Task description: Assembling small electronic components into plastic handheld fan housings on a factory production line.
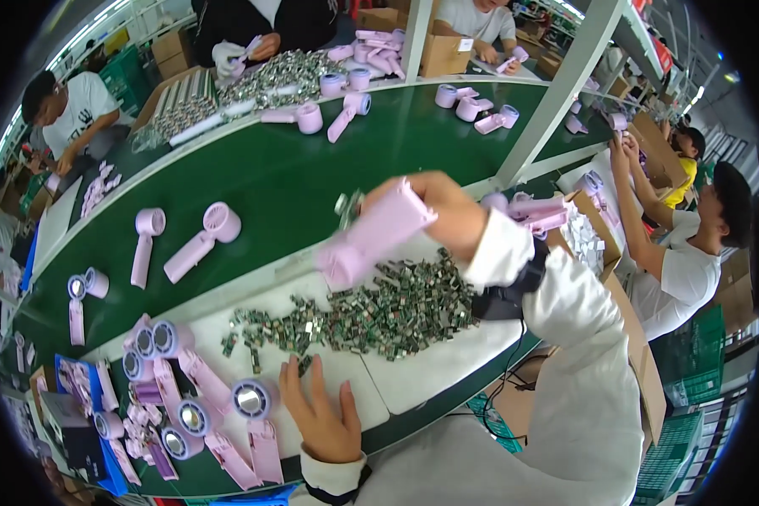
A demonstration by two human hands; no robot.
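Note:
My right hand (451,211) is raised over the bench, wrapped round a pale pink handheld fan housing (379,228) smeared by motion. Just left of that hand shows a small green and silver part (346,207), blurred; I cannot tell whether it is held. Below lies a heap of small green circuit boards (396,312) on a white board (388,371). My left hand (325,417) rests at the heap's near left edge, fingers stretched and apart. Its fingertips are beside a loose circuit board (304,365), and I cannot tell whether they touch it.
Several pink fan housings (196,415) crowd the bench to the left. More pink fans (202,240) lie on the green conveyor belt (312,177). A pale metal post (557,101) rises at the right, near a cardboard box of white pieces (584,236). Other people work around the belt.

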